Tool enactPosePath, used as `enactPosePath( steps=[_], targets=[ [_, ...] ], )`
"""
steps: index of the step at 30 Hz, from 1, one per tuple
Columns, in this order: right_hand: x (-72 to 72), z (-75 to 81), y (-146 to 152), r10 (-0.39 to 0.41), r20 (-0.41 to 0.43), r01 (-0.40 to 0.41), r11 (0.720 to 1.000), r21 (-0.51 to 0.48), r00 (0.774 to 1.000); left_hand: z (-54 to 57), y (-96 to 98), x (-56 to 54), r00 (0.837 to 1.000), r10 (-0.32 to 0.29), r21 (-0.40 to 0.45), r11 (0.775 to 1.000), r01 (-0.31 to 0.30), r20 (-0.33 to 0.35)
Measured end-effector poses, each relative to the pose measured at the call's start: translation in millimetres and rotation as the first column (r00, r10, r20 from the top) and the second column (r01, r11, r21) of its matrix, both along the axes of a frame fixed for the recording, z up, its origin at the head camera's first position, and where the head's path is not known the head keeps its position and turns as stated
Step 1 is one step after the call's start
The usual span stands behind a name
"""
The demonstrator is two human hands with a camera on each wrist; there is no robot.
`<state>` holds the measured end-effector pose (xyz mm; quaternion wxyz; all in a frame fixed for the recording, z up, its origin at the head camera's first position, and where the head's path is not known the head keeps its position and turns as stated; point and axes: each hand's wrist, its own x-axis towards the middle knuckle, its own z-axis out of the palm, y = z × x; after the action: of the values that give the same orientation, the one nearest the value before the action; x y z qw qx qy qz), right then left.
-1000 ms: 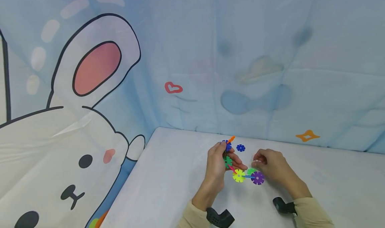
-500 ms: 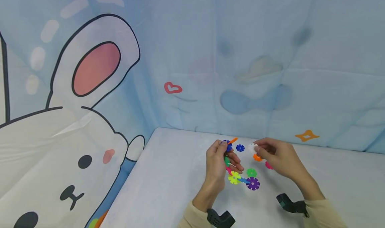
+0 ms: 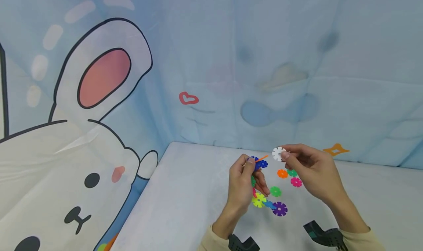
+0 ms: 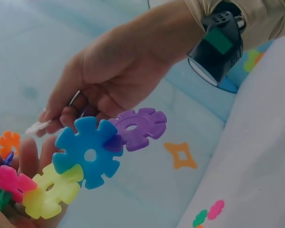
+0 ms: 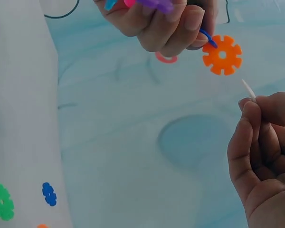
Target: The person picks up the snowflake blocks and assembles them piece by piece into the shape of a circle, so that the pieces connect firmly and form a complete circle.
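My left hand [image 3: 240, 183] grips a chain of interlocking plastic discs by its dark blue disc [image 3: 254, 163], pinched between thumb and fingers. An orange disc [image 5: 222, 55] is slotted into that end and sticks out edge-on toward the right. Below it the chain runs through a green disc, a pink disc [image 4: 14, 182], a yellow disc [image 4: 52, 191], a light blue disc [image 4: 89, 152] and a purple disc [image 4: 138, 128] at the far end. My right hand [image 3: 317, 174] pinches a white disc [image 3: 277, 154] between thumb and fingertips, apart from the orange one.
Loose discs lie on the white table [image 3: 185, 192]: a small blue disc [image 3: 263, 164], an orange disc [image 3: 282, 174], a pink disc [image 3: 296, 182], a light green disc [image 3: 275, 191] and a darker green disc [image 3: 292, 172]. A printed blue cloth [image 3: 211, 118] hangs behind the table.
My right hand has picked up the white disc from among the loose ones and raised it up beside the chain. The chain's purple end has swung slightly down; the left hand still grips the blue disc.
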<state>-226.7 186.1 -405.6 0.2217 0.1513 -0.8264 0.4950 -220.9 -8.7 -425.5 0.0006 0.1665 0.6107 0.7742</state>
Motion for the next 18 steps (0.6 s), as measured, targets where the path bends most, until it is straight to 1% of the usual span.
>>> enactPosePath(
  steps=[5,9,14,16,18],
  targets=[
    [4.2,2.7,-2.2,-0.007,-0.01,0.007,1.0,-0.024,1.0,2.5,-0.8,2.7,0.998,-0.03,-0.035,0.999,0.028,-0.059],
    [6.0,3.2,-3.6,0.002,-0.01,-0.002,1.0,-0.031,1.0,3.7,-1.3,3.8,0.993,-0.035,-0.075,0.997,0.027,-0.109],
    [9.0,6.0,-4.7,0.012,-0.004,-0.012,0.999,-0.032,1.0,5.0,-2.5,4.5,0.985,-0.006,-0.139,0.99,-0.018,-0.172],
    [10.8,8.0,-4.3,0.018,-0.003,-0.018,0.999,-0.035,1.0,5.8,-3.1,5.2,0.978,0.012,-0.17,0.984,-0.048,-0.208],
    [12.6,10.2,-3.9,0.03,-0.001,-0.03,0.998,-0.046,1.0,6.6,-3.6,6.2,0.967,0.031,-0.194,0.977,-0.083,-0.254]
  ],
)
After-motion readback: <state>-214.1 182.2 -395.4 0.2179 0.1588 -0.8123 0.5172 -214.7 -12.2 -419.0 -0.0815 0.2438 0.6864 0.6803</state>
